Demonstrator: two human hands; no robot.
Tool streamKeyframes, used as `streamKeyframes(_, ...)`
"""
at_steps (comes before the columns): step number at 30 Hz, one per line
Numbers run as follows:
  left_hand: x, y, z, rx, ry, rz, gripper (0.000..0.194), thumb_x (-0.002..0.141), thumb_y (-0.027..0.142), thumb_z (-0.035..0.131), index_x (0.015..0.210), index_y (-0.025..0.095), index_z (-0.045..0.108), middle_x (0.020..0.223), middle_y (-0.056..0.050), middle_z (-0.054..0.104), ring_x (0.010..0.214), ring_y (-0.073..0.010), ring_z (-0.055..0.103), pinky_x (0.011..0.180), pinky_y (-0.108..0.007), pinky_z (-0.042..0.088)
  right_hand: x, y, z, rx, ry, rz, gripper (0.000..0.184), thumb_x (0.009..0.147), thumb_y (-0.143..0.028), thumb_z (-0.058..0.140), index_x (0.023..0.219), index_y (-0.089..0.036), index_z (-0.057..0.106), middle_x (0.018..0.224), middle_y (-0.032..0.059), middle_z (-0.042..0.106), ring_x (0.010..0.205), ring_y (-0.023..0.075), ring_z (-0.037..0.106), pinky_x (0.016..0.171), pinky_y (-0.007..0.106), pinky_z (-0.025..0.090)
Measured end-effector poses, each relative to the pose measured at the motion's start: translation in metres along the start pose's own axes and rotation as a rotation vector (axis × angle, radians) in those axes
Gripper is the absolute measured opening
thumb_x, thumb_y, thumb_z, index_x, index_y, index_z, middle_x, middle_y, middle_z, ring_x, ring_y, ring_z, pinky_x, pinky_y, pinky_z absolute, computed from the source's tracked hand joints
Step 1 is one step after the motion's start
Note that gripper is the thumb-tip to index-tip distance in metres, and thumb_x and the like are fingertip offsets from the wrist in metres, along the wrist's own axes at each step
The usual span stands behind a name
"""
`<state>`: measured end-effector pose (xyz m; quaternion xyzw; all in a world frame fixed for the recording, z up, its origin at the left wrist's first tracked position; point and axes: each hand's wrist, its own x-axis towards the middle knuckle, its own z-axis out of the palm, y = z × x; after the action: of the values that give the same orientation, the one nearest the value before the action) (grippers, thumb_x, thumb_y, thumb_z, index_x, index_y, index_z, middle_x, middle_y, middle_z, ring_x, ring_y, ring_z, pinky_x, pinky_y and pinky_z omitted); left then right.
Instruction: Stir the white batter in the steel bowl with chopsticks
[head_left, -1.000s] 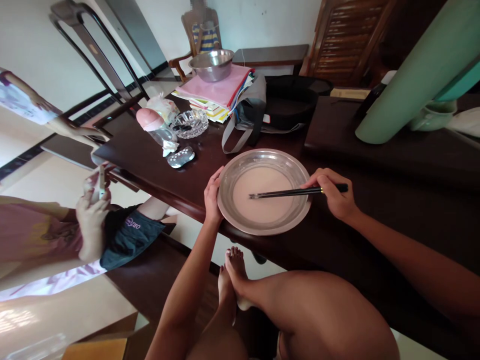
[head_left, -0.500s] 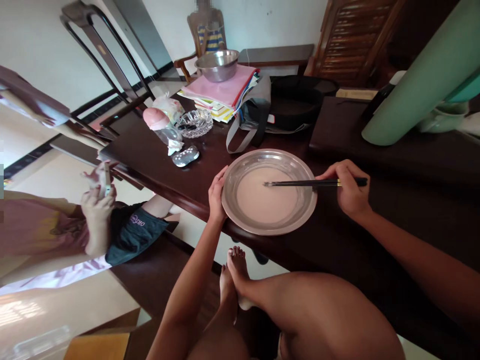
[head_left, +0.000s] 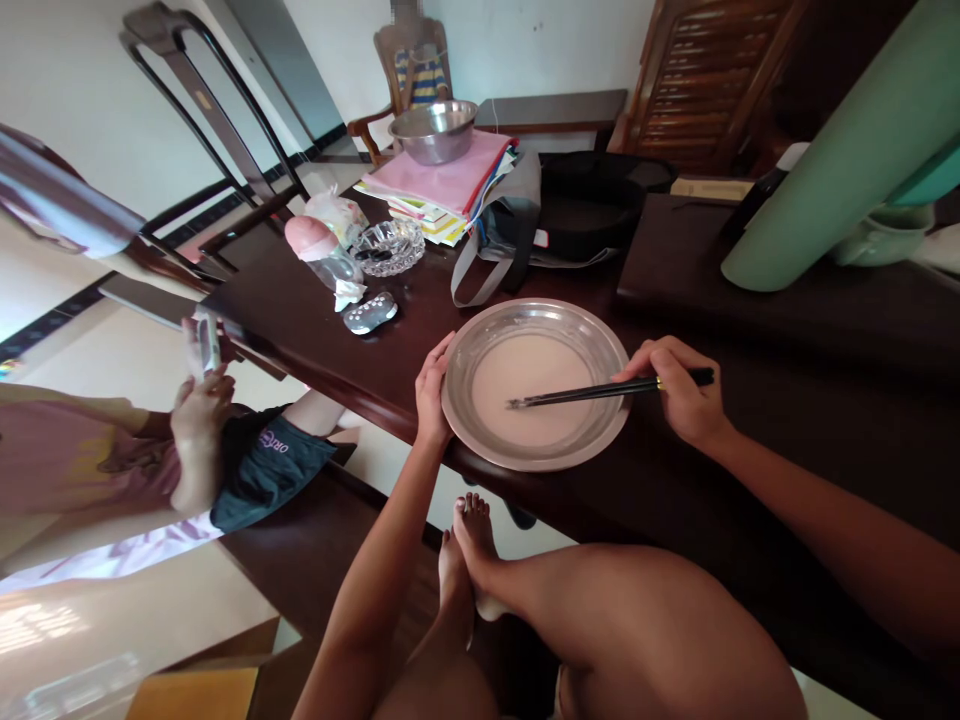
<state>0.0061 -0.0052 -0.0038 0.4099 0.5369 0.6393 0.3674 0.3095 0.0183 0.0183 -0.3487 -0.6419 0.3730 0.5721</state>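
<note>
A round metal basin (head_left: 613, 440) stands near the edge of the dark wooden table, with a pale pinkish-beige liquid (head_left: 517, 375) in it. My left hand (head_left: 433, 388) grips the basin's left rim, its fingers along the outer wall. Black chopsticks (head_left: 585, 393) are pinched in my right hand (head_left: 686, 390), to the right of the basin. Their tips dip into the liquid left of centre, and the submerged ends are hidden.
Beyond the basin are a grey-black bag (head_left: 517, 220), folders (head_left: 457, 180) under a steel bowl (head_left: 435, 135), a glass ashtray (head_left: 390, 248), a bottle (head_left: 319, 245) and a grey oval object (head_left: 370, 313). A green cylinder (head_left: 817, 170) leans in from the right. At left a seated person holds a phone (head_left: 208, 340).
My right hand and the chopsticks have moved left and a little toward me, so the tips sit lower in the basin. My left hand stays on the rim.
</note>
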Motion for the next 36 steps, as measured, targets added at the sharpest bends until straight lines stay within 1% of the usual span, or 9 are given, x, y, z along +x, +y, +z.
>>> streamKeyframes(5, -0.0006, 0.0022, 0.0008, 0.014, 0.006, 0.01, 0.043, 0.083, 0.045, 0.06, 0.116, 0.021, 0.074, 0.131, -0.007, 0.07, 0.124, -0.0289, 0.061, 0.105, -0.039, 0.047, 0.0018, 0.0004, -0.0009, -0.005, 0.143, 0.013, 0.034, 0.095, -0.046, 0.058, 0.07, -0.027, 0.071, 0.065, 0.0012, 0.069, 0.062, 0.02, 0.064, 0.059, 0.038, 0.048)
streamKeyframes(8, -0.0006, 0.0032, 0.0012, 0.022, 0.012, 0.003, 0.043, 0.082, 0.045, 0.06, 0.116, 0.021, 0.074, 0.132, -0.007, 0.07, 0.124, -0.0288, 0.061, 0.104, -0.038, 0.047, 0.0002, -0.0013, 0.0002, 0.043, 0.062, 0.032, 0.034, 0.096, -0.044, 0.057, 0.072, -0.026, 0.071, 0.065, 0.001, 0.07, 0.062, 0.019, 0.064, 0.061, 0.037, 0.049)
streamKeyframes(10, -0.0006, 0.0032, 0.0013, 0.02, 0.021, -0.004, 0.043, 0.082, 0.045, 0.06, 0.116, 0.021, 0.074, 0.132, -0.007, 0.069, 0.124, -0.0285, 0.061, 0.105, -0.038, 0.047, -0.0002, -0.0021, 0.0006, 0.006, 0.003, 0.022, 0.033, 0.097, -0.044, 0.056, 0.074, -0.025, 0.072, 0.07, 0.0024, 0.072, 0.067, 0.019, 0.065, 0.064, 0.037, 0.051)
streamKeyframes(15, -0.0005, 0.0023, 0.0012, 0.008, 0.01, 0.01, 0.043, 0.082, 0.045, 0.061, 0.116, 0.021, 0.074, 0.129, -0.007, 0.071, 0.122, -0.0283, 0.062, 0.104, -0.038, 0.047, 0.0016, -0.0001, -0.0012, -0.01, 0.142, 0.029, 0.035, 0.096, -0.046, 0.057, 0.069, -0.026, 0.07, 0.065, 0.0024, 0.069, 0.062, 0.0198, 0.063, 0.059, 0.037, 0.049)
streamKeyframes(20, -0.0003, 0.0008, 0.0009, -0.006, 0.009, 0.004, 0.044, 0.082, 0.045, 0.06, 0.116, 0.021, 0.074, 0.131, -0.007, 0.07, 0.123, -0.0287, 0.062, 0.105, -0.038, 0.046, 0.0009, -0.0001, -0.0007, 0.001, 0.011, 0.036, 0.033, 0.095, -0.047, 0.058, 0.073, -0.027, 0.073, 0.069, 0.0039, 0.071, 0.065, 0.0214, 0.066, 0.061, 0.039, 0.051)
streamKeyframes(25, -0.0012, 0.0021, 0.0014, -0.008, 0.012, 0.003, 0.044, 0.082, 0.046, 0.062, 0.116, 0.02, 0.073, 0.129, -0.008, 0.071, 0.122, -0.0289, 0.062, 0.105, -0.039, 0.047, 0.0015, 0.0011, -0.0018, -0.028, 0.134, 0.051, 0.034, 0.095, -0.047, 0.058, 0.069, -0.029, 0.07, 0.066, 0.001, 0.07, 0.063, 0.0206, 0.063, 0.061, 0.039, 0.049)
streamKeyframes(30, -0.0012, 0.0036, 0.0016, 0.023, 0.017, 0.003, 0.045, 0.081, 0.046, 0.061, 0.115, 0.021, 0.074, 0.13, -0.007, 0.07, 0.123, -0.0291, 0.062, 0.104, -0.038, 0.047, 0.0007, -0.0005, -0.0009, -0.006, 0.021, 0.037, 0.033, 0.095, -0.047, 0.057, 0.074, -0.028, 0.072, 0.07, 0.0032, 0.072, 0.066, 0.0211, 0.065, 0.063, 0.039, 0.052)
streamKeyframes(34, -0.0006, 0.0017, 0.0014, 0.014, 0.009, 0.012, 0.045, 0.082, 0.047, 0.06, 0.116, 0.021, 0.073, 0.131, -0.007, 0.07, 0.124, -0.0292, 0.061, 0.105, -0.038, 0.046, 0.002, 0.0001, -0.0013, -0.025, 0.124, 0.059, 0.034, 0.095, -0.048, 0.058, 0.07, -0.029, 0.07, 0.068, 0.0016, 0.071, 0.065, 0.0216, 0.065, 0.062, 0.04, 0.052)
streamKeyframes(36, -0.0004, 0.0006, 0.001, 0.018, 0.004, 0.016, 0.045, 0.082, 0.047, 0.06, 0.117, 0.021, 0.073, 0.131, -0.007, 0.07, 0.125, -0.0291, 0.061, 0.106, -0.038, 0.046, 0.0016, 0.0002, -0.0011, 0.0, 0.104, 0.058, 0.035, 0.095, -0.047, 0.057, 0.068, -0.03, 0.07, 0.065, 0.0017, 0.069, 0.062, 0.0214, 0.063, 0.06, 0.04, 0.05)
